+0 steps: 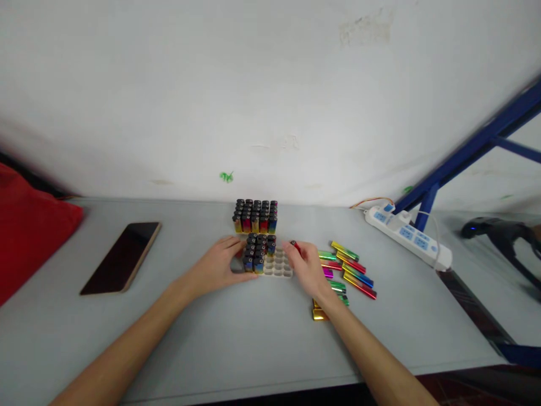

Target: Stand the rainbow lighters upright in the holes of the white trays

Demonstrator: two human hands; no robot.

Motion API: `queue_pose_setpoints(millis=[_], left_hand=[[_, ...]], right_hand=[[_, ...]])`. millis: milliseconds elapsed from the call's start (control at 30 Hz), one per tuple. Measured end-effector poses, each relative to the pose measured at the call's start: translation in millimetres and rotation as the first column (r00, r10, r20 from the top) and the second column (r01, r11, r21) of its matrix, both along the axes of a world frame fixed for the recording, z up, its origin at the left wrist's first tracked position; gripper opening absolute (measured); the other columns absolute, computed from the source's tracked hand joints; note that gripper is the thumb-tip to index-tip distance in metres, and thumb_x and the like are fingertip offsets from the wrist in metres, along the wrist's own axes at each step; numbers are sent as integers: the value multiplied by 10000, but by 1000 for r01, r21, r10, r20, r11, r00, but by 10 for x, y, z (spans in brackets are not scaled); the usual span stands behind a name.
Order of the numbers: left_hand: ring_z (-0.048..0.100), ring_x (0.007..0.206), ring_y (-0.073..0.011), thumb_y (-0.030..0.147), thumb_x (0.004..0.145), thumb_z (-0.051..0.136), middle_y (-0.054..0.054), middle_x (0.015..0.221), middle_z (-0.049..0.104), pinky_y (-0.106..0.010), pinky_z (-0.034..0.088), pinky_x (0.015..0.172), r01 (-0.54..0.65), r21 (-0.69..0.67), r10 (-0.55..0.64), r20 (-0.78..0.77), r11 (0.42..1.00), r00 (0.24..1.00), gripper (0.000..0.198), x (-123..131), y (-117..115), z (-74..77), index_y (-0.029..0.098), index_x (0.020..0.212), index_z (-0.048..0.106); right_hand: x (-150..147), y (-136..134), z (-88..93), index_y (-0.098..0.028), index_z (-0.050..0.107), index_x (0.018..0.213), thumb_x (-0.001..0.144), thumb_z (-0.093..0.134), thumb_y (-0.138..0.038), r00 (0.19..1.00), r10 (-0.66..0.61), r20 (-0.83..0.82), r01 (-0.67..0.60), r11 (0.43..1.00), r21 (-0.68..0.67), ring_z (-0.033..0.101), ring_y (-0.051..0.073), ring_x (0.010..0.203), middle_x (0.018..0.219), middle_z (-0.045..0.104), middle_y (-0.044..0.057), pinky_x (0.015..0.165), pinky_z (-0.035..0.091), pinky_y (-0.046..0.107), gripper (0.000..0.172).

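A pale tray (278, 265) with round-edged cells lies mid-table, its left part filled with upright black-topped lighters (254, 254). My left hand (220, 262) curves around the tray's left side, thumb at the front edge, fingers apart. Over the tray's right back corner, my right hand (306, 265) pinches a red lighter (295, 245) with a dark top. Behind the tray stands a full block of upright lighters (256, 217). Loose shiny lighters (355, 270) in several colours lie right of my right hand, some partly hidden by it.
A phone (122, 256) lies at the left, near a red cloth item (34, 231). A white power strip (409, 237) with cables is at the back right, beside a blue metal frame (429, 197). A black device (502, 237) sits farther right. The wall rises behind the table.
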State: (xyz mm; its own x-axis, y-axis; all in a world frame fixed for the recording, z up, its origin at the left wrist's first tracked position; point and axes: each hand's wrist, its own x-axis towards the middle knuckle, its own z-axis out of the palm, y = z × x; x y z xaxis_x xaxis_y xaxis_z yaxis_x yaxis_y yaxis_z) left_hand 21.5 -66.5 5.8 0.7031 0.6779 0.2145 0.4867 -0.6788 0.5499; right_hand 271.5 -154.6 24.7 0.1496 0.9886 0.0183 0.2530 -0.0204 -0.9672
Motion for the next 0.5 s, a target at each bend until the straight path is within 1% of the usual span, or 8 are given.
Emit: queue_pose_setpoints(millis=[100, 167, 233, 300, 400, 500], left_hand=[[760, 1114, -363, 615, 845, 925, -101, 1150, 824, -496, 614, 1039, 2, -3, -2, -3, 1000, 1000, 463, 1, 0, 2, 246, 1087, 783], [760, 1116, -362, 628, 850, 920, -102, 1147, 823, -489, 611, 1036, -5, -3, 5, -10, 1000, 1000, 464, 4, -2, 6, 246, 1076, 781], [759, 1122, -365, 635, 850, 920, -106, 1147, 822, -484, 610, 1029, -10, -6, 10, -20, 1000, 1000, 473, 5, -5, 10, 243, 1073, 780], [760, 1117, -367, 630, 848, 923, -108, 1137, 821, -485, 608, 1024, -11, -7, 11, -25, 1000, 1000, 474, 7, -8, 13, 238, 1072, 779], [760, 1126, -365, 600, 849, 932, -104, 1151, 821, -489, 602, 1042, -4, -3, 4, -22, 1000, 1000, 465, 9, -13, 17, 234, 1090, 776], [759, 1108, -354, 590, 847, 937, -95, 1147, 820, -478, 606, 1028, -3, 10, 3, -25, 1000, 1000, 459, 7, -13, 11, 239, 1093, 771]], right_hand=[[-25, -44, -24, -278, 391, 650, 946, 549, -610, 1000, 16, 11, -16, 1000, 0, 310, 130, 599, 630, 322, -50, 556, 212, 289, 473], [-40, -61, -33, -280, 382, 666, 949, 539, -574, 1000, 21, 18, -22, 1000, 8, 308, 131, 603, 644, 318, -51, 558, 212, 286, 437], [-46, -68, -32, -284, 373, 676, 966, 531, -571, 999, 11, 31, -11, 1000, 17, 305, 134, 606, 646, 317, -54, 560, 220, 286, 438], [-39, -69, -21, -285, 375, 685, 997, 533, -605, 998, -8, 69, 5, 999, 41, 328, 142, 611, 636, 337, -56, 568, 240, 289, 474], [-7, -72, 8, -282, 427, 752, 1064, 522, -653, 988, -7, 152, -5, 997, 82, 417, 158, 605, 631, 428, -58, 587, 300, 299, 494], [39, -81, 36, -281, 489, 884, 1156, 426, -601, 980, 74, 187, -93, 991, 99, 545, 178, 616, 699, 574, -41, 641, 419, 315, 426]])
